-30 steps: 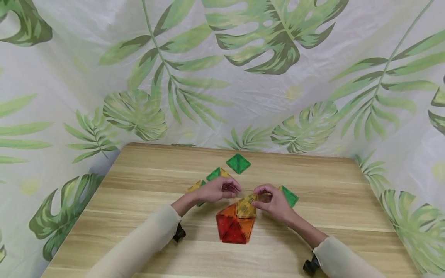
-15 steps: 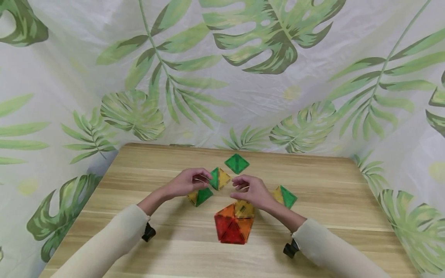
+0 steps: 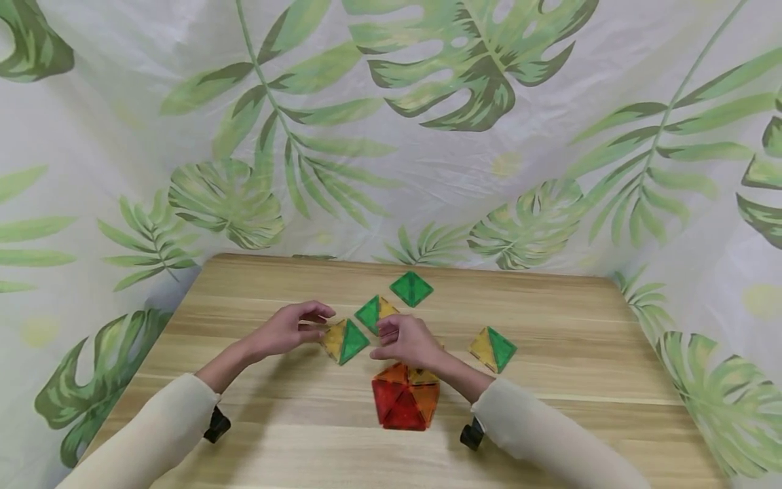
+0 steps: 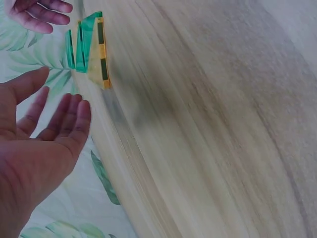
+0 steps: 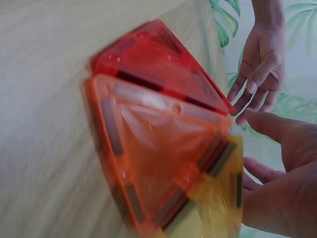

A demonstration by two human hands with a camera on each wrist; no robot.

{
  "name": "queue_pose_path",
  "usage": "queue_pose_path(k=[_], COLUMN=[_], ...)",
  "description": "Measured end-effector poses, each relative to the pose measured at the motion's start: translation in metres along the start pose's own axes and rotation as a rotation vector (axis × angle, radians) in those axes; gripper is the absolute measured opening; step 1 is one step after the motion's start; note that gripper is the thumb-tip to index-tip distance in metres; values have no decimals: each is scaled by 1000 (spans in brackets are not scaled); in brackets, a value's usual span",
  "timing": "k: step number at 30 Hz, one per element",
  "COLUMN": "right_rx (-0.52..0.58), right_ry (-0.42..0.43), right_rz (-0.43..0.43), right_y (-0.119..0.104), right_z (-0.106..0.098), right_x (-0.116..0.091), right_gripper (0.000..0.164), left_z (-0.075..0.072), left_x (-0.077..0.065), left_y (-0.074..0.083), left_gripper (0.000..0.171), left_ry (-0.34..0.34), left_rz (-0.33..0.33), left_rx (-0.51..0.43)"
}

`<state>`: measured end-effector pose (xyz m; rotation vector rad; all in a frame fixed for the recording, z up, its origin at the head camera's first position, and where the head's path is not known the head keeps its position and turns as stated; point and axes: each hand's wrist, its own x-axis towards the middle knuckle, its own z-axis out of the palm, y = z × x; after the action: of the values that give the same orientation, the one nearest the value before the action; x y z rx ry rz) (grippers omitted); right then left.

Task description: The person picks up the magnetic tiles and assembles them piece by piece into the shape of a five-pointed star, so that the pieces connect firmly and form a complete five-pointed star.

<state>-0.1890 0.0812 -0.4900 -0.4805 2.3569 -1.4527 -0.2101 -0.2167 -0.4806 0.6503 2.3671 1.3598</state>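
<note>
My left hand (image 3: 287, 331) is beside a pair of magnetic tiles, one yellow (image 3: 333, 339) and one green (image 3: 353, 341); thumb and fingertips are right at the yellow tile's left corner, spread apart. My right hand (image 3: 408, 339), fingers loosely bent around nothing, hangs over the table and partly covers another green tile (image 3: 369, 314) and yellow tile (image 3: 386, 308). Below it stands a raised shape of joined triangular tiles: red (image 3: 404, 410), orange (image 5: 158, 148) and yellow (image 5: 213, 198). Its far side is hidden by my right hand and wrist.
Two joined green tiles (image 3: 412, 289) lie near the wooden table's back edge. To the right is a further yellow and green tile pair (image 3: 493, 350). A leaf-print cloth (image 3: 427, 170) hangs behind and around the table (image 3: 562, 407).
My right hand has let go of the yellow tile on the raised shape and moved left. My left hand has moved left and back to the nearest yellow and green pair.
</note>
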Motion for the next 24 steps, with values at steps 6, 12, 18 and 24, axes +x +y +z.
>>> queue_pose_path(k=[6, 12, 18, 24], right_rx=[-7, -32, -17, 35], right_ry=[-3, 13, 32, 52], right_rz=[52, 65, 95, 123], right_y=[1, -1, -4, -6], right_z=[16, 21, 24, 26], right_x=[7, 10, 13, 13], right_gripper=[59, 57, 53, 50], left_z=[1, 8, 10, 13], left_x=[-5, -6, -6, -4], left_y=[-4, -3, 1, 4], left_gripper=[50, 52, 48, 41], left_ry=[-35, -46, -40, -35], left_rz=[-35, -56, -86, -91], left_rx=[55, 102, 97, 53])
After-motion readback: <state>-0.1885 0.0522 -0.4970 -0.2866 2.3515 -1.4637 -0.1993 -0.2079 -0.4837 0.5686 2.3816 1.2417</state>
